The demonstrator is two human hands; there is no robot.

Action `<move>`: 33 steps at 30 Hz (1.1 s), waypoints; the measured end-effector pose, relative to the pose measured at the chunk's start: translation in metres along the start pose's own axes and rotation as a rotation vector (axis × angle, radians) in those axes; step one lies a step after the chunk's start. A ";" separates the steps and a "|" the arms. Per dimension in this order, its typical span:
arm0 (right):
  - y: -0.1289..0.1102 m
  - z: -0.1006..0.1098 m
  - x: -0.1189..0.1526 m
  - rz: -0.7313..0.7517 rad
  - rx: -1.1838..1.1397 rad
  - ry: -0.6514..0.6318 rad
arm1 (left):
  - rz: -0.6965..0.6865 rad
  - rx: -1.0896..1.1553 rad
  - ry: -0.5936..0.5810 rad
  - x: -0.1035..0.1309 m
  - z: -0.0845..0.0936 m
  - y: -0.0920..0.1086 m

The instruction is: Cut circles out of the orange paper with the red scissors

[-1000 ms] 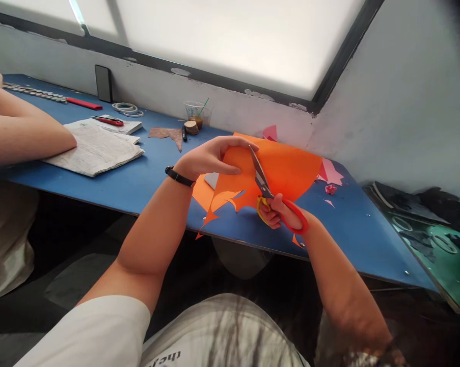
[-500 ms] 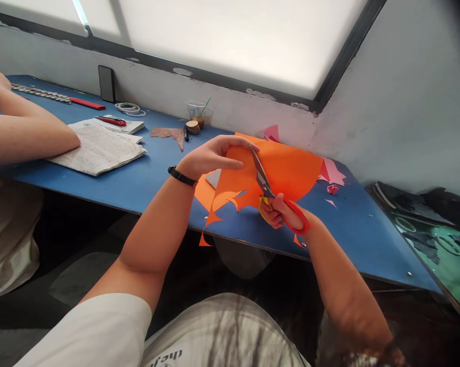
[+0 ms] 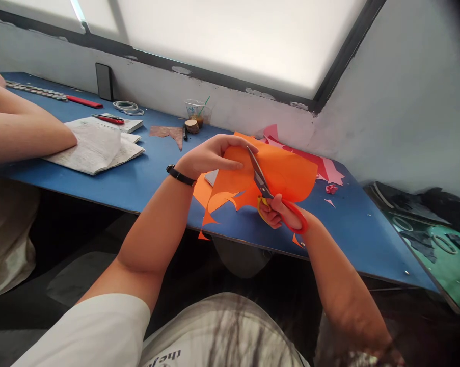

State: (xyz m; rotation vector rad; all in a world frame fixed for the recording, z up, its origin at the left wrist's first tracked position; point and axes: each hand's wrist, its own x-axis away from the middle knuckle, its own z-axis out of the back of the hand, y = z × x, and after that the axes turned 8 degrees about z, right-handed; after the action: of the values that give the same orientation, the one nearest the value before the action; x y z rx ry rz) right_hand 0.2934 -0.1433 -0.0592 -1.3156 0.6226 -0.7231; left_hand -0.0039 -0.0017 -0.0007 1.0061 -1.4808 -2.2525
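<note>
My left hand (image 3: 218, 154) grips the upper left part of an orange paper sheet (image 3: 287, 171), thumb in front and fingers along its top. The sheet bends and hangs above the blue table, its lower edge cut into curves with a thin strip dangling at the left. In my right hand (image 3: 272, 211) is a pair of scissors (image 3: 263, 184) with red and yellow handles. Its blades point up and to the left across the paper, their tips close to my left fingers. Part of another orange piece (image 3: 202, 192) shows behind the sheet at the left.
Pink and red paper scraps (image 3: 325, 168) lie behind the sheet. A plastic cup (image 3: 195, 112), a wood slice (image 3: 192, 126) and a brown scrap (image 3: 167, 133) stand farther back. At left, another person's forearm (image 3: 27, 130) rests on folded paper (image 3: 96, 153). A phone (image 3: 104, 81) leans on the wall.
The orange sheet's right side has curled inward and dropped a little, exposing more red and pink paper behind it. Both hands stay nearly in place, with the scissors still at the sheet.
</note>
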 end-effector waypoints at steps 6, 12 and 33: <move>0.000 0.000 0.001 -0.007 0.005 0.005 | 0.019 0.011 -0.010 0.002 -0.001 0.002; 0.000 -0.001 0.000 -0.022 0.009 0.013 | 0.038 0.013 -0.009 0.003 0.000 0.001; -0.001 0.000 0.000 -0.025 0.010 0.010 | 0.049 0.008 -0.036 0.003 0.002 0.002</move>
State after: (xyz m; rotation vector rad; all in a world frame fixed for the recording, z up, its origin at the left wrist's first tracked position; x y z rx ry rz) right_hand 0.2935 -0.1435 -0.0584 -1.3135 0.6111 -0.7527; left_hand -0.0079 -0.0031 0.0006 0.9259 -1.5130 -2.2441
